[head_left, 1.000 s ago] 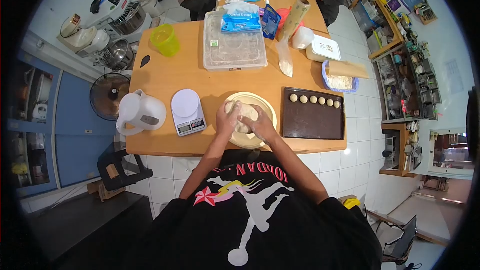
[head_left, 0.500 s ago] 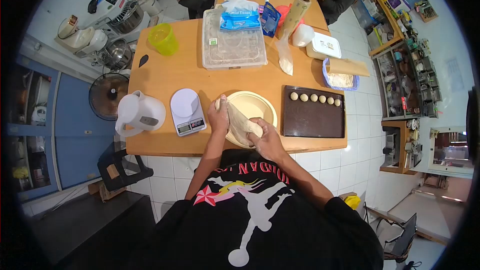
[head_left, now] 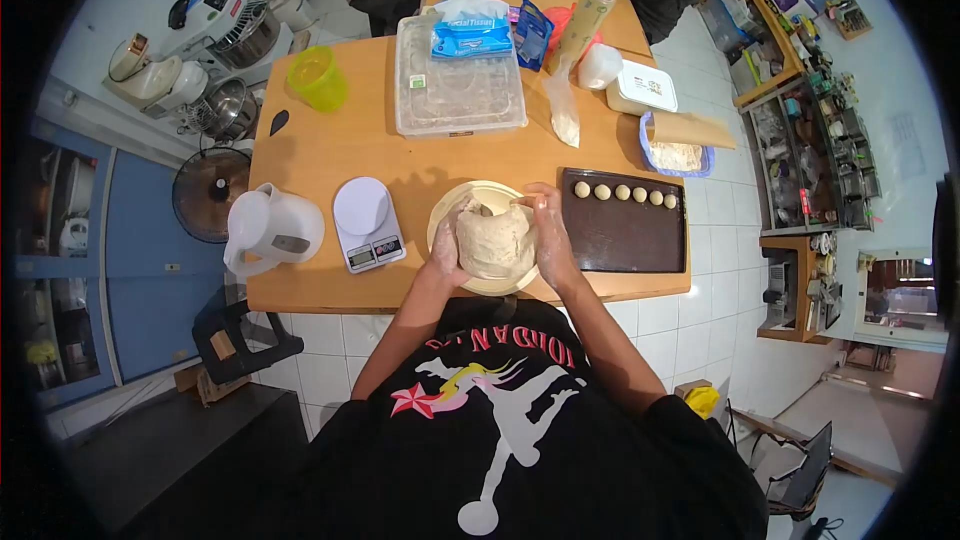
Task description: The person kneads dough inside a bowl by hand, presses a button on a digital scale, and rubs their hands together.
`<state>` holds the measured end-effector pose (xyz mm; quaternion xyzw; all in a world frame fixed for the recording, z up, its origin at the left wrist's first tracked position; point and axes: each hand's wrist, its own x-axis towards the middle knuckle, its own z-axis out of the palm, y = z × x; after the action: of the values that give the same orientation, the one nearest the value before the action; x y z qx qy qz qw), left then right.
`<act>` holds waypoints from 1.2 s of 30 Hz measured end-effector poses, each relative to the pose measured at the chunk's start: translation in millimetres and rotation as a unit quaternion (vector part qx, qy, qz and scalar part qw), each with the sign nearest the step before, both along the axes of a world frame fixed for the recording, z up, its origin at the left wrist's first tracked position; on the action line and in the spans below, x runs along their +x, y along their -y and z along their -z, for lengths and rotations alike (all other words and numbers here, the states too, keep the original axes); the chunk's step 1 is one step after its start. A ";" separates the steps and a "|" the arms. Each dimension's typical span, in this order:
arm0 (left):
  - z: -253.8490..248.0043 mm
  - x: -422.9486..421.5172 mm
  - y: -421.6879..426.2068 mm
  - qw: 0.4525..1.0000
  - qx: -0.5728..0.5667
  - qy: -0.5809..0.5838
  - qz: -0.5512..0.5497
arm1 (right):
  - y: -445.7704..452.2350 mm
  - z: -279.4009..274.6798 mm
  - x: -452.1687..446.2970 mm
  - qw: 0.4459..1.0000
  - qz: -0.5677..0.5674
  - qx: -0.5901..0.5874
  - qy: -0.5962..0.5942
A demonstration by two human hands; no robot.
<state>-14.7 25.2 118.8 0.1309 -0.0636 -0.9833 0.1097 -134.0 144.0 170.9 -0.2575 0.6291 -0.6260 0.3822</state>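
A pale lump of dough (head_left: 497,245) is held between both hands above a round cream bowl (head_left: 441,210). My left hand (head_left: 450,243) wraps its left side, with flour on the skin. My right hand (head_left: 550,232) grips the right side, fingers bent at the upper edge. The dough's top edge curves round a gap through which the bowl's inside shows. To the left lies a white kitchen scale (head_left: 368,225). Right of the bowl sits a dark baking tray (head_left: 625,235) with several small dough balls (head_left: 622,193) in a row near its far edge.
A white jug (head_left: 275,228) and a yellow-green cup (head_left: 318,78) stand at left. Behind are a clear lidded box (head_left: 458,95), tissues (head_left: 472,37), a film roll (head_left: 583,25), a white tub (head_left: 642,88) and a blue basket (head_left: 678,156). Two people sit at the far table.
The dough, earlier stretched slantwise between my hands, now hangs broad and rounded over the bowl. My right hand has moved up and to the right. The view has shifted slightly.
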 end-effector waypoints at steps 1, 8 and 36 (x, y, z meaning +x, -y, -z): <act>2.3 -0.7 -0.9 0.998 0.034 -0.057 0.018 | 0.5 1.7 -2.3 0.998 -0.041 -0.007 -0.051; -42.7 -5.0 -22.0 0.998 0.043 0.033 -0.025 | 22.7 21.3 -7.6 0.938 -0.034 0.070 -0.339; -24.3 4.5 -0.9 0.781 -0.575 0.165 -0.178 | -6.5 10.0 14.7 0.976 -0.023 0.116 -0.184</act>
<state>-10.2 26.0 143.1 0.2125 -0.6102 -0.6901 0.3258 -119.3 150.5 160.9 -0.3368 0.7506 -0.4818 0.3019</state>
